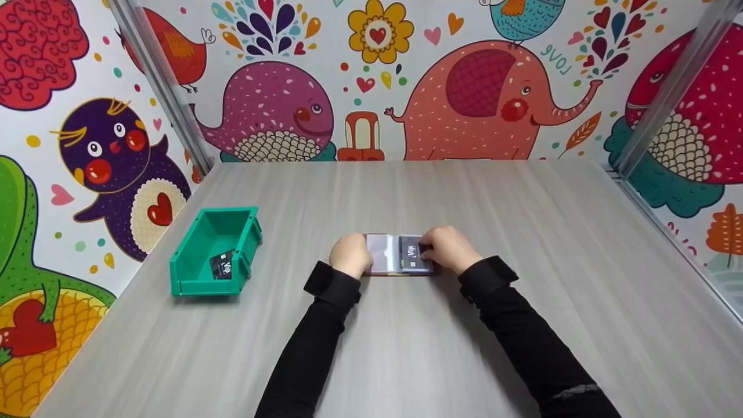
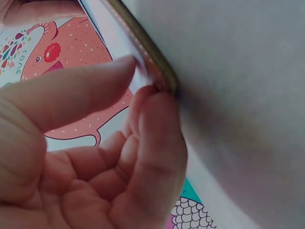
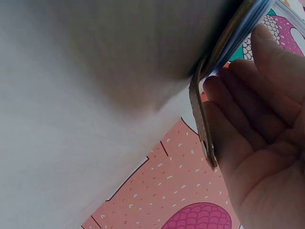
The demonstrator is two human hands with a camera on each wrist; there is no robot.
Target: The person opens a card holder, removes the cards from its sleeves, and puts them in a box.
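Note:
A card holder (image 1: 383, 255) with clear sleeves lies spread on the table between the two hands. Its right sleeve bears a dark card (image 1: 409, 254) marked "Vip", with a small chip. The left hand (image 1: 351, 255) pinches the holder's left edge; in the left wrist view its thumb (image 2: 105, 90) lies over the sleeve and the other fingers curl at the brown cover's corner. At the right edge, the right hand (image 1: 453, 248) has its thumb on the card's side. A closing strap (image 3: 200, 124) sticks out beside that hand's fingers in the right wrist view.
To the left stands a green open-front bin (image 1: 200, 287), with a black "Vip" card (image 1: 223, 265) leaning inside it. The light wood-grain table (image 1: 395, 348) ends at walls printed with cartoon animals, with metal posts (image 1: 174, 93) at the corners.

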